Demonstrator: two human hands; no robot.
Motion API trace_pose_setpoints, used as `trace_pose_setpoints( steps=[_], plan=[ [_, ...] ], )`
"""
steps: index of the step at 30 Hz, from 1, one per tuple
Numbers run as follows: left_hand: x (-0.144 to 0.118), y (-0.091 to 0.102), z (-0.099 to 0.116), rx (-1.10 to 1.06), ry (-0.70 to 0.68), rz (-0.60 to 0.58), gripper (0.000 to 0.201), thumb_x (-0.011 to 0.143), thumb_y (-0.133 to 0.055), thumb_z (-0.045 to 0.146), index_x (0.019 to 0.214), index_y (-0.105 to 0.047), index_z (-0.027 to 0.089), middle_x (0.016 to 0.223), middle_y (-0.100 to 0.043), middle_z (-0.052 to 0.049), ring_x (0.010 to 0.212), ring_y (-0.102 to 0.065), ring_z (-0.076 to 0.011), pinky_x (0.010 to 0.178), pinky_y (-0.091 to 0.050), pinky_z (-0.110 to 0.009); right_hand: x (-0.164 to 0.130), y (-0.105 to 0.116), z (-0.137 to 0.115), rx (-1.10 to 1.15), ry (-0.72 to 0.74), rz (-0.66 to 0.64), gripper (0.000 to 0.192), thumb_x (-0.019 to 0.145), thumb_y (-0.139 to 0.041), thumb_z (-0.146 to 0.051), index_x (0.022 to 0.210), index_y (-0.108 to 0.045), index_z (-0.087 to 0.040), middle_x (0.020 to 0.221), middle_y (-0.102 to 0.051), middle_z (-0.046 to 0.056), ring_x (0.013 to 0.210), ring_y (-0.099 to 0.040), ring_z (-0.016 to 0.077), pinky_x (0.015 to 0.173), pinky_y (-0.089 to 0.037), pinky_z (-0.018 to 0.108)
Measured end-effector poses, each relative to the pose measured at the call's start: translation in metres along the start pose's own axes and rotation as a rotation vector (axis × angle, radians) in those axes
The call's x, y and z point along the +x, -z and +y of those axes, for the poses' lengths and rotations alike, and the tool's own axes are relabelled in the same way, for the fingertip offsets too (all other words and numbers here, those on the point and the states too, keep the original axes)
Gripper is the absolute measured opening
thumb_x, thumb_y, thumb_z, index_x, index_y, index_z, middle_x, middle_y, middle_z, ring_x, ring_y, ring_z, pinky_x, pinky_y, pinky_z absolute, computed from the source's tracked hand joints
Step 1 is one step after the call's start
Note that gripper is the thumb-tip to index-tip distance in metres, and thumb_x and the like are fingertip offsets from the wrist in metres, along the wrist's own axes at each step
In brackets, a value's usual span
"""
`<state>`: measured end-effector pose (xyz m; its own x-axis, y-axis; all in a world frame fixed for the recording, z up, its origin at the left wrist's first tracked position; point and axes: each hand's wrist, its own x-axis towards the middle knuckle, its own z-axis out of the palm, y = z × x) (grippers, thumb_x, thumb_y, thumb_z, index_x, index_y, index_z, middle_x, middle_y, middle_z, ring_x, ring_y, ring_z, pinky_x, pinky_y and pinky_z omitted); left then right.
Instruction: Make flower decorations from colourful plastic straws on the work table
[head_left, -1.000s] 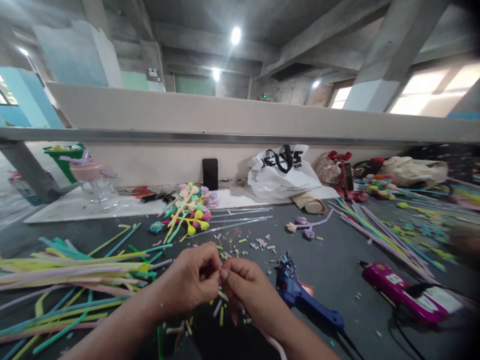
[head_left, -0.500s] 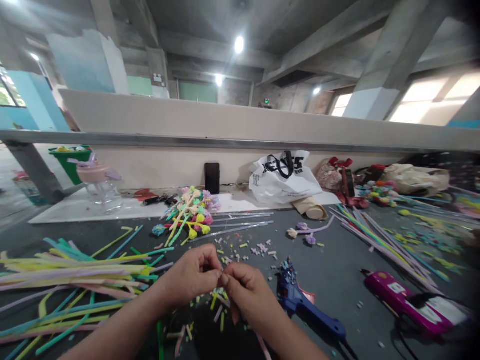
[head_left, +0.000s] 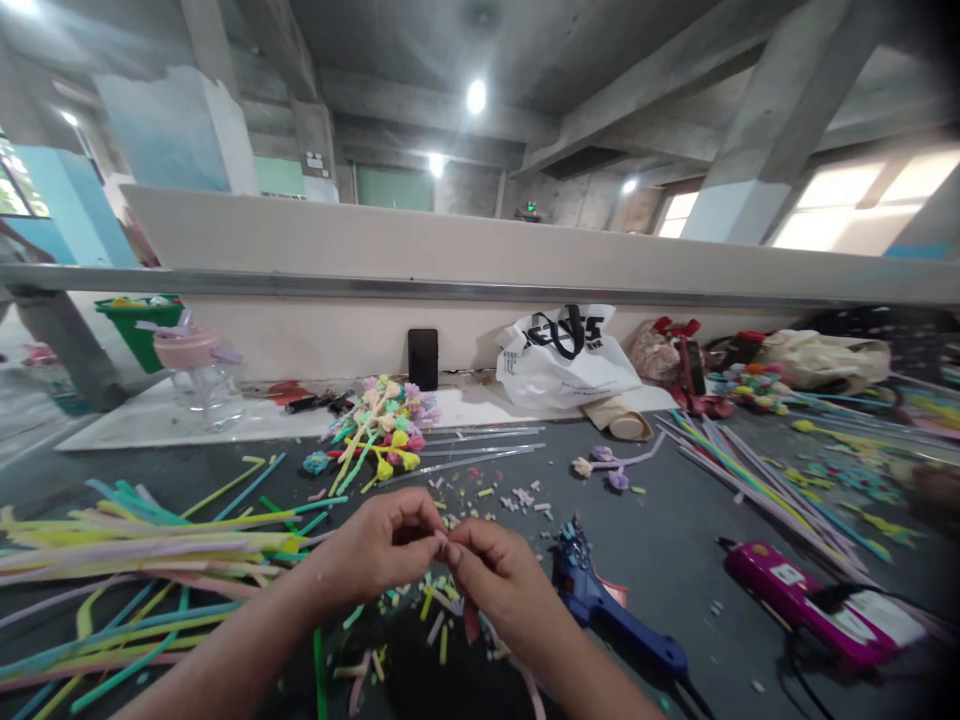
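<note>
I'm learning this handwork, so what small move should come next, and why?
Probably a gentle twist by the right hand while the left hand holds firm: both pinch at a tiny pink piece, and the blue glue gun lies apart from them.

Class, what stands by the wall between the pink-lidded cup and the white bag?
A black phone, in the head view; colorful flowers lie nearer the camera.
</note>
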<state>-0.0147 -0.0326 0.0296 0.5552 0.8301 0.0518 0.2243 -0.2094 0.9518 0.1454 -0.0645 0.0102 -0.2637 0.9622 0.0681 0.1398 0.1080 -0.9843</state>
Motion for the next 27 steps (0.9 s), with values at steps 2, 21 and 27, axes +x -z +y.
trace_pose_setpoints(
  steps=[2,21,27],
  plan=[
    [-0.0011,0.0001,-0.0014,0.028,0.006,0.003,0.009,0.072,-0.054,0.022,0.073,-0.049,0.015,0.055,-0.041,0.006,0.051,-0.036,-0.0065,0.047,-0.026,-0.018,-0.0017,-0.0006,-0.0027,-0.134,0.035,0.029,0.026,0.079,-0.049,-0.038,0.064,-0.052,-0.017,0.049,-0.035,-0.007,0.035,-0.040,0.0053,0.031,-0.027,0.016],
    [-0.0018,0.0033,0.0009,0.081,0.047,-0.074,0.007,0.073,-0.050,0.021,0.072,-0.049,0.014,0.055,-0.043,0.007,0.050,-0.035,-0.0059,0.046,-0.025,-0.018,-0.0029,-0.0028,-0.0060,-0.525,0.341,0.146,0.019,0.074,-0.045,-0.016,0.055,-0.042,-0.018,0.050,-0.037,-0.006,0.048,-0.036,0.0075,0.048,-0.026,0.019],
    [-0.0015,0.0034,0.0034,0.128,0.064,-0.068,0.004,0.071,-0.050,0.018,0.069,-0.049,0.014,0.054,-0.044,0.006,0.049,-0.038,-0.0054,0.044,-0.027,-0.016,-0.0025,-0.0016,-0.0021,-0.582,0.373,0.124,0.018,0.071,-0.044,-0.012,0.055,-0.039,-0.018,0.051,-0.038,-0.005,0.049,-0.037,0.0077,0.049,-0.025,0.019]
  ],
)
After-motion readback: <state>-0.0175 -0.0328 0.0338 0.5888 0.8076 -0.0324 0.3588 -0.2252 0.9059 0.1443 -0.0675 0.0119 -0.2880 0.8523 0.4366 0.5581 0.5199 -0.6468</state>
